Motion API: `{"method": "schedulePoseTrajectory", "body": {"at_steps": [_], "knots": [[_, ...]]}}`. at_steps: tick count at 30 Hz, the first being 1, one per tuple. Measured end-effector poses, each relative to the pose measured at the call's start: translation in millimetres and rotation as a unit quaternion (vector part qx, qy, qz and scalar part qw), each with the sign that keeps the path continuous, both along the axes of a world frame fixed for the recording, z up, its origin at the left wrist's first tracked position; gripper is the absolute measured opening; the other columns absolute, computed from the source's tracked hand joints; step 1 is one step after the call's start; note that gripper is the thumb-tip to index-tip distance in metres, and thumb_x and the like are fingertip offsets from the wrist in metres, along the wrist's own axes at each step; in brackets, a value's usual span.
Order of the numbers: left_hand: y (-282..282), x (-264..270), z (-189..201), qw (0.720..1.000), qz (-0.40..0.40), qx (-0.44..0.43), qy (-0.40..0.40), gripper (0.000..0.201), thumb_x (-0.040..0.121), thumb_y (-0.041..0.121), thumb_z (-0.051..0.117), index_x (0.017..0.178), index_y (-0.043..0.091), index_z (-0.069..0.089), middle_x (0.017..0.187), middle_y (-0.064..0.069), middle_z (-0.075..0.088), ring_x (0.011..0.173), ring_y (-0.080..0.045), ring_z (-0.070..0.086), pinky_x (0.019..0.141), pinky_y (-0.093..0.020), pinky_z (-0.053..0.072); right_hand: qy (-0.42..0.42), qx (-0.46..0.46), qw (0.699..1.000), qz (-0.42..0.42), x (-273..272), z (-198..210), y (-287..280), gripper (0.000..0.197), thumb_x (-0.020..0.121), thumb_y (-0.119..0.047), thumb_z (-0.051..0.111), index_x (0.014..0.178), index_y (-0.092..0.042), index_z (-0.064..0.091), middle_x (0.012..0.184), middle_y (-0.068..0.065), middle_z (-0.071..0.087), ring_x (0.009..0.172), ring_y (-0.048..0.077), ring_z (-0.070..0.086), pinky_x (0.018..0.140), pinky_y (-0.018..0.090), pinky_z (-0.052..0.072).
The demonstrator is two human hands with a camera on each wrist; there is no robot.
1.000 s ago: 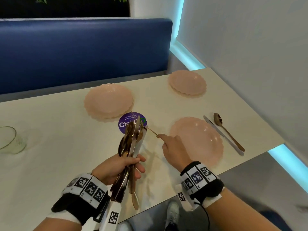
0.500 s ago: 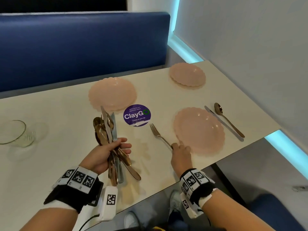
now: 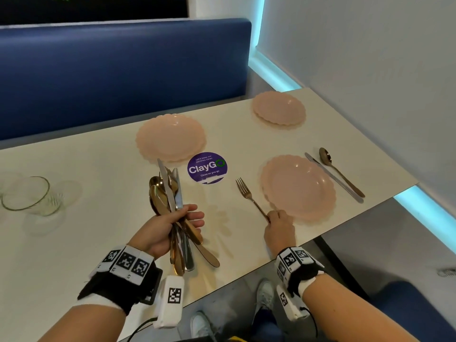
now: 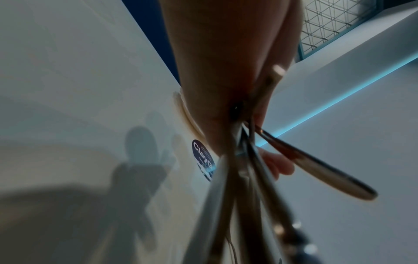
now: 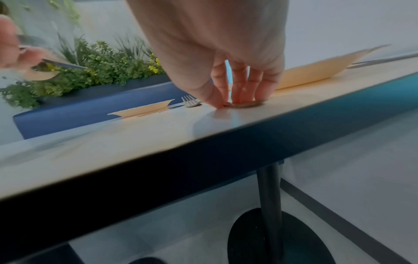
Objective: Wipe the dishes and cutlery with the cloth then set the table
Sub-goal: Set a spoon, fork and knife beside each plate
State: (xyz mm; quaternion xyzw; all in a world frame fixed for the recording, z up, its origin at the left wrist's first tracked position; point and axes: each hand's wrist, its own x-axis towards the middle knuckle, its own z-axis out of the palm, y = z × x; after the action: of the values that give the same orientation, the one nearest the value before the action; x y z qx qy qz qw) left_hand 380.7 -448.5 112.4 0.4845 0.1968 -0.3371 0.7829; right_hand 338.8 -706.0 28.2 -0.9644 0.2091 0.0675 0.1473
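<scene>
One place laid — my right grip [image 3: 278,227] pinches its fork [image 3: 249,197] onto the desk [image 3: 74,243], left grip [image 3: 162,228] clutching remaining cutlery [image 3: 170,193] for two plates.

A: Where's the right hand [image 5: 217,53]?
B: Fingertips [image 5: 217,105] down on the fork [image 5: 191,102] handle, which lies flat on the surface [image 5: 158,135].
A: Anything nearby?
B: A pink plate [image 5: 316,69] just beside it, another plate [image 5: 144,109] farther left.
</scene>
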Motion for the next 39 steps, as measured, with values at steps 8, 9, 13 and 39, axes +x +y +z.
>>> {"method": "schedulePoseTrajectory", "body": {"at_steps": [8, 9, 13, 39], "knots": [[-12.9, 6.2, 3.4, 1.000, 0.009, -0.019, 0.009, 0.019, 0.099, 0.015, 0.041, 0.092, 0.006, 0.056, 0.096, -0.013, 0.072, 0.080, -0.027, 0.073, 0.069, -0.040, 0.059, -0.182, 0.157, 0.959, 0.150, 20.9, 75.8, 44.4, 0.016, 0.086, -0.003, 0.056, 0.097, -0.005, 0.067, 0.086, 0.005, 0.058, 0.078, 0.016, 0.046, 0.071, 0.025, 0.034], [-14.1, 7.1, 4.4, 1.000, 0.009, -0.025, 0.007, 0.019, 0.099, 0.016, 0.040, 0.096, 0.007, 0.057, 0.101, -0.013, 0.071, 0.083, -0.028, 0.073, 0.071, -0.042, 0.058, -0.182, 0.193, 0.947, 0.179, 24.3, 88.8, 55.0, 0.015, 0.087, -0.005, 0.056, 0.096, -0.005, 0.068, 0.083, 0.003, 0.059, 0.073, 0.013, 0.047, 0.069, 0.021, 0.035], [-17.6, 13.5, 9.6, 0.999, 0.023, -0.048, -0.006, 0.026, 0.099, 0.017, 0.039, 0.117, 0.012, 0.057, 0.101, -0.008, 0.071, 0.082, -0.028, 0.071, 0.079, -0.045, 0.052, -0.079, 0.307, 0.920, 0.229, 40.1, 111.5, 89.5, 0.018, 0.094, -0.014, 0.052, 0.101, -0.008, 0.067, 0.084, 0.002, 0.066, 0.070, 0.002, 0.058, 0.061, 0.006, 0.041], [73.3, 79.0, 9.2, 0.989, 0.141, -0.050, -0.003, 0.038, 0.098, 0.027, 0.043, 0.135, 0.023, 0.049, 0.124, -0.019, 0.061, 0.099, -0.042, 0.066, 0.075, -0.055, 0.056, -0.051, 0.527, 0.839, 0.127, 171.6, 101.1, 142.6, 0.034, 0.096, -0.005, 0.042, 0.121, -0.029, 0.045, 0.081, 0.006, 0.055, 0.066, 0.013, 0.052, 0.056, 0.022, 0.045]]}}
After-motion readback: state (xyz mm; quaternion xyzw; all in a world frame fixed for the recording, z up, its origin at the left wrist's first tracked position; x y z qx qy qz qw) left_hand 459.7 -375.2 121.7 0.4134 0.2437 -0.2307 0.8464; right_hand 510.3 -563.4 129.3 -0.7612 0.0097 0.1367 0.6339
